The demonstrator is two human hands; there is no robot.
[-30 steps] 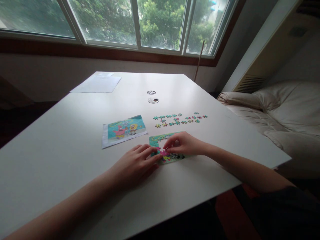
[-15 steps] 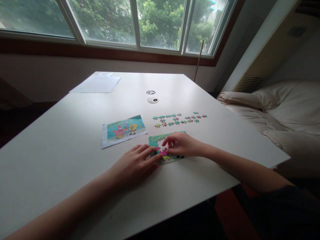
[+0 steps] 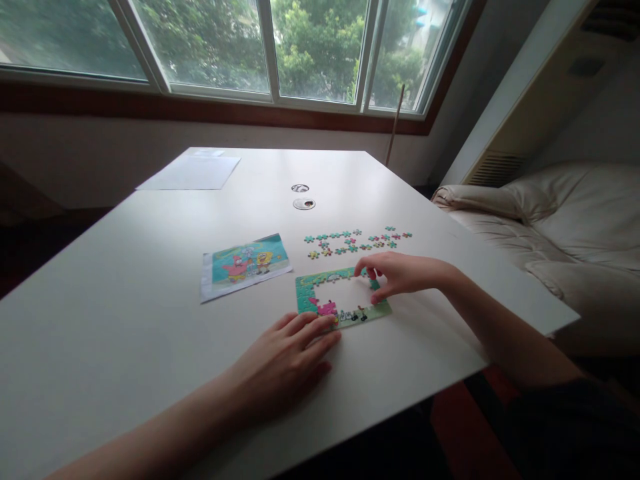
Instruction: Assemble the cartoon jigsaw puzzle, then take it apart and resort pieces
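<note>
A partly assembled jigsaw puzzle [image 3: 304, 295] lies flat on the white table. Its border is joined round a bare middle, and pink pieces [image 3: 327, 308] sit in the lower left of that gap. My left hand [image 3: 300, 343] rests with fingers stretched out, its fingertips on the puzzle's lower left edge. Over the right side of the puzzle hovers my right hand [image 3: 405, 275], thumb and index finger apart with nothing visible between them. Loose puzzle pieces [image 3: 345, 248] lie in rough rows just beyond the puzzle.
Left of the puzzle lies a picture sheet [image 3: 250, 263] with cartoon figures. Two round discs [image 3: 303, 204] are farther back. White paper [image 3: 193, 173] covers the far left corner of the table [image 3: 125, 300]. A pale sofa [image 3: 540, 220] stands to the right, beneath windows' light.
My right hand has moved right, away from the pink pieces, uncovering the puzzle's middle. My left hand has slid slightly right and nearer, towards the puzzle's lower edge.
</note>
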